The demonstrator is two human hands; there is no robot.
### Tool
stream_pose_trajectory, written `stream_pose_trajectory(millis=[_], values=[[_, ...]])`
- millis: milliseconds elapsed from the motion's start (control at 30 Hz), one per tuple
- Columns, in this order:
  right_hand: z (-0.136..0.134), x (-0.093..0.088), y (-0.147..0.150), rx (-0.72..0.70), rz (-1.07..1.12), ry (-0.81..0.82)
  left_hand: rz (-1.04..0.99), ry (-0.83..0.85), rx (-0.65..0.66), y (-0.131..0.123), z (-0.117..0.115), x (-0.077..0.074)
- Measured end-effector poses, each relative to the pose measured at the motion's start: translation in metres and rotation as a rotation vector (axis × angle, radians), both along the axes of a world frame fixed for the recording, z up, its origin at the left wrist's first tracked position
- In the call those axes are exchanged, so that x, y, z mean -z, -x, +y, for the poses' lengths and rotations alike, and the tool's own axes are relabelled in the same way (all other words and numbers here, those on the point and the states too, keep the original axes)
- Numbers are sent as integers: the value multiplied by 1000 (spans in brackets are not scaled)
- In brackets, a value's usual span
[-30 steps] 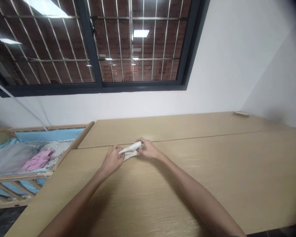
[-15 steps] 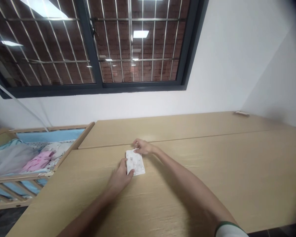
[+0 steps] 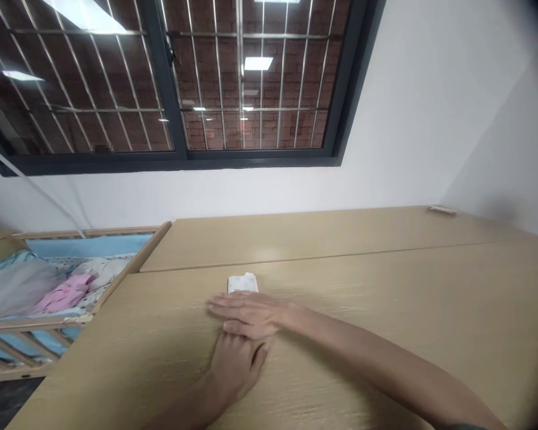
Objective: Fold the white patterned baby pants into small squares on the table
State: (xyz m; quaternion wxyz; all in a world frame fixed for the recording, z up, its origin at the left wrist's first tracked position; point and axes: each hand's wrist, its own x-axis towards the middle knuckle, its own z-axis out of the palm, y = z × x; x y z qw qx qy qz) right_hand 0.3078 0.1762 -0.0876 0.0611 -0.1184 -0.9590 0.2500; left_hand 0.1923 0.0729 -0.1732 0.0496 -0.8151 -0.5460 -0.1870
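A small folded white cloth (image 3: 242, 283) lies on the light wooden table (image 3: 385, 298); only its far edge shows. My right hand (image 3: 246, 312) lies flat, palm down, over the near part of the cloth with fingers stretched to the left. My left hand (image 3: 237, 364) rests flat on the table just nearer to me, its fingertips tucked under the right hand. Neither hand grips anything.
A wooden crib (image 3: 63, 286) with pink and white baby clothes stands at the left, against the table's edge. A small flat object (image 3: 442, 209) lies at the far right corner. A barred window fills the wall behind.
The cloth went from a roll held between both hands to a flat folded square. Both hands then moved nearer to me and now lie flat, the right one over it.
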Motion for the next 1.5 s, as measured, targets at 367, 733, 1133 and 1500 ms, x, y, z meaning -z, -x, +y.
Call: stream_pose_trajectory(millis=[367,733,1133,1500], values=[[50,35,-25,105,-76,16,63,-88,4,7,9,9],[108,49,-25,320,-81,-59,21,-64,6,10,14,7],[85,56,-24,727,434,36,-24,272,-360,64,82,-32],[28,43,2,802,199,154,-116,362,-254,78,61,-42]])
